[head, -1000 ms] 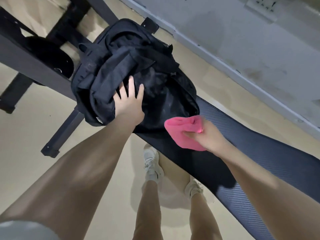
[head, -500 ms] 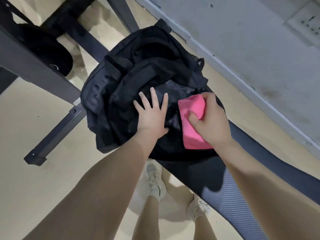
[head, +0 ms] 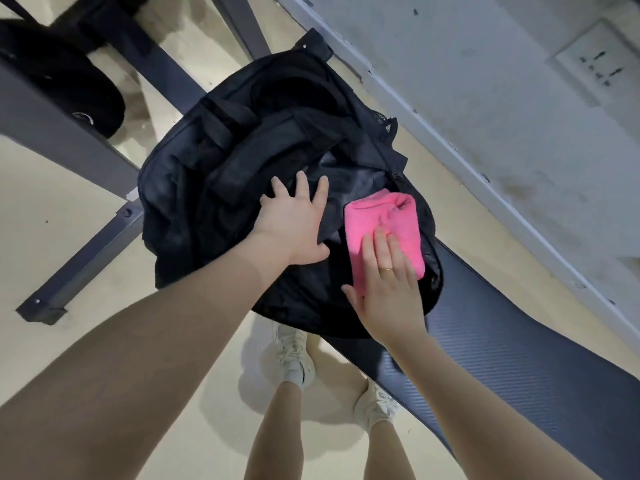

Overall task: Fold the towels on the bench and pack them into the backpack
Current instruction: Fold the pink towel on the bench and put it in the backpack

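A: Where do we have the pink towel now?

B: It lies folded in the mouth of the black backpack, which sits on the bench. Our right hand rests flat on its near end, fingers straight, pressing and not gripping.

A: And the left hand?

B: It is also flat and spread, on the bag fabric just beside the towel, to the left of our right hand. It holds nothing.

A: Which way does the towel run?

B: Its long axis goes straight away from our right fingertips, deeper into the opening. The right hand is the nearer one, so we judge it should push forward along this axis while the left keeps the bag steady.
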{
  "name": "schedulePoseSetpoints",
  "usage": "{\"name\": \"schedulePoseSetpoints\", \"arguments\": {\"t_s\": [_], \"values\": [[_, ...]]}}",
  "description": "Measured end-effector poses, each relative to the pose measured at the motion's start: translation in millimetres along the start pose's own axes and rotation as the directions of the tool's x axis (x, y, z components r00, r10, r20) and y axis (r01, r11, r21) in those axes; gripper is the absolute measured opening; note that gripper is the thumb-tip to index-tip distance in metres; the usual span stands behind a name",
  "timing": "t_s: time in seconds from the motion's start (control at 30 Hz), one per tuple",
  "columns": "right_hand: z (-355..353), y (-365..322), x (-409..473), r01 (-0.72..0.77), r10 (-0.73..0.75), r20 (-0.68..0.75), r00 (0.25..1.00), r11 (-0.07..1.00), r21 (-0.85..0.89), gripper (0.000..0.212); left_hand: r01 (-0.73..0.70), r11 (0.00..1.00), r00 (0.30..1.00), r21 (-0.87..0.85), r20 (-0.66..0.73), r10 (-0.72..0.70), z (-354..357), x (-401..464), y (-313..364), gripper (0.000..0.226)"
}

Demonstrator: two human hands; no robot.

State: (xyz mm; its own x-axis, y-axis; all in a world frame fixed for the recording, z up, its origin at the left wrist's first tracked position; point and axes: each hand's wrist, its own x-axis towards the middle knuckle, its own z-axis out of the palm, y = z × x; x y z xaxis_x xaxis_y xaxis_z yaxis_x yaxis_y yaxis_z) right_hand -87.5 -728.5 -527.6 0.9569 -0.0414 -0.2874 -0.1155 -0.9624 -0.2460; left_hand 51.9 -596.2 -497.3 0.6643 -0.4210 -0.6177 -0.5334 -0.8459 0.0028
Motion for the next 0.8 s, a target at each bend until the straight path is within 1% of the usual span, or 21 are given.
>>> {"name": "schedulePoseSetpoints", "arguments": {"t_s": [0.03, 0.07, 0.1, 0.13, 0.2, 0.27, 0.33, 0.4, 0.47, 0.5, 0.53, 0.57, 0.6, 0.63, 0.67, 0.73, 0.77, 0.8], "values": [[0.5, -1.5, 5.0, -0.009, 0.006, 0.088, 0.996, 0.999, 0.035, 0.078, -0.021, 0.999, 1.000, -0.024, -0.008, 0.021, -4.6, -2.1, -3.5, 0.099], [0.4, -3.7, 10.4, -0.009, -0.007, 0.203, 0.979, 0.997, 0.074, 0.080, -0.048, 0.998, 0.999, -0.051, -0.021, 0.047, -10.4, -4.2, -6.8, 0.097], [1.7, -6.4, 14.1, 0.013, -0.036, 0.289, 0.957, 0.996, 0.083, 0.082, -0.078, 0.994, 0.996, -0.076, -0.036, 0.075, -16.7, -6.1, -10.1, 0.096], [4.3, -8.9, 17.1, 0.048, -0.063, 0.315, 0.947, 0.997, 0.054, 0.082, -0.107, 0.990, 0.993, -0.090, -0.053, 0.103, -22.8, -6.6, -14.8, 0.095], [9.8, -11.6, 27.3, 0.123, -0.121, 0.310, 0.943, 0.992, 0.011, 0.076, -0.140, 0.986, 0.988, -0.088, -0.069, 0.135, -31.5, -5.0, -25.0, 0.095], [12.1, -8.2, 44.4, 0.148, -0.142, 0.274, 0.951, 0.989, 0.000, 0.067, -0.147, 0.985, 0.988, -0.095, -0.061, 0.142, -32.8, -5.2, -29.0, 0.094], [11.7, -3.4, 63.5, 0.169, -0.152, 0.246, 0.957, 0.984, -0.051, 0.063, -0.143, 0.985, 0.989, -0.098, -0.062, 0.138, -25.3, -7.5, -24.3, 0.092], [9.4, -3.2, 83.2, 0.181, -0.142, 0.294, 0.945, 0.977, -0.109, 0.062, -0.123, 0.987, 0.991, -0.104, -0.060, 0.117, -16.6, -9.3, -20.1, 0.092], [7.8, -5.8, 96.5, 0.186, -0.143, 0.314, 0.938, 0.976, -0.111, 0.059, -0.109, 0.988, 0.993, -0.111, -0.056, 0.103, -13.5, -8.3, -19.8, 0.092], [7.9, -6.6, 96.7, 0.197, -0.159, 0.264, 0.951, 0.973, -0.122, 0.058, -0.107, 0.989, 0.993, -0.106, -0.056, 0.102, -13.7, -7.5, -19.4, 0.091], [7.3, -8.0, 91.6, 0.180, -0.156, 0.164, 0.974, 0.973, -0.147, 0.057, -0.110, 0.989, 0.993, -0.095, -0.055, 0.105, -14.2, -6.8, -18.8, 0.091], [6.8, -9.4, 80.5, 0.108, -0.101, 0.057, 0.993, 0.984, -0.138, 0.055, -0.114, 0.990, 0.992, -0.081, -0.053, 0.110, -14.5, -6.4, -17.7, 0.091], [5.0, -11.5, 66.0, 0.003, -0.004, -0.018, 1.000, 0.997, -0.075, 0.054, -0.119, 0.991, 0.992, -0.068, -0.054, 0.115, -14.7, -6.0, -16.6, 0.090], [2.2, -15.0, 50.0, -0.100, 0.100, -0.044, 0.994, 0.995, 0.006, 0.055, -0.121, 0.991, 0.992, -0.060, -0.053, 0.118, -15.2, -6.0, -16.0, 0.090], [0.3, -19.5, 34.0, -0.198, 0.199, -0.002, 0.980, 0.977, 0.082, 0.059, -0.120, 0.991, 0.992, -0.057, -0.051, 0.117, -15.6, -6.5, -15.5, 0.091], [1.2, -26.9, 15.8, -0.395, 0.357, 0.196, 0.913, 0.895, 0.207, 0.070, -0.113, 0.992, 0.992, -0.062, -0.056, 0.110, -16.5, -7.8, -14.6, 0.092], [3.2, -28.9, 16.3, -0.458, 0.389, 0.273, 0.880, 0.846, 0.273, 0.073, -0.112, 0.991, 0.992, -0.069, -0.065, 0.107, -16.2, -8.5, -14.3, 0.092], [4.7, -29.1, 24.1, -0.487, 0.387, 0.325, 0.863, 0.807, 0.334, 0.075, -0.111, 0.990, 0.992, -0.081, -0.074, 0.106, -14.9, -9.6, -14.5, 0.092]]}}
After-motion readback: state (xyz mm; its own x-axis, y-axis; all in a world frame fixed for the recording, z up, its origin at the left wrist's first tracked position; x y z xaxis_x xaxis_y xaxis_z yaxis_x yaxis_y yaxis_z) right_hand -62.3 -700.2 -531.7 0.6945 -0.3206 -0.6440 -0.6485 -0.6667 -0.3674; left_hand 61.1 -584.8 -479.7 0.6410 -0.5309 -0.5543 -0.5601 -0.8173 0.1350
